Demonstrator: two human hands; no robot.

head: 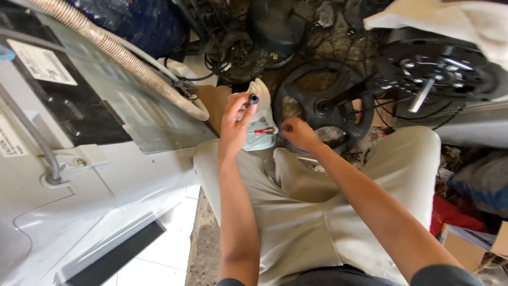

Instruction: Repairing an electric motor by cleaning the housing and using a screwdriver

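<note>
My left hand [235, 124] is raised above my knees and is closed on a small tool with a black round handle end [253, 99]. Just behind it lies a pale plastic part [263, 127] with a red-handled tool [264, 130] resting on it. My right hand [297, 132] is a fist held low beside that part, in front of a black ring-shaped fan guard [323, 103]. Whether the right hand holds anything is hidden. My legs in light trousers [317, 212] fill the lower middle.
A grey-white appliance [79, 175] lies on its side at the left, with a ribbed beige hose [121, 53] over it. Black fan parts [439, 69], wires and a white cloth [465, 21] crowd the top. A red item [450, 214] and cardboard box [465, 246] sit at right.
</note>
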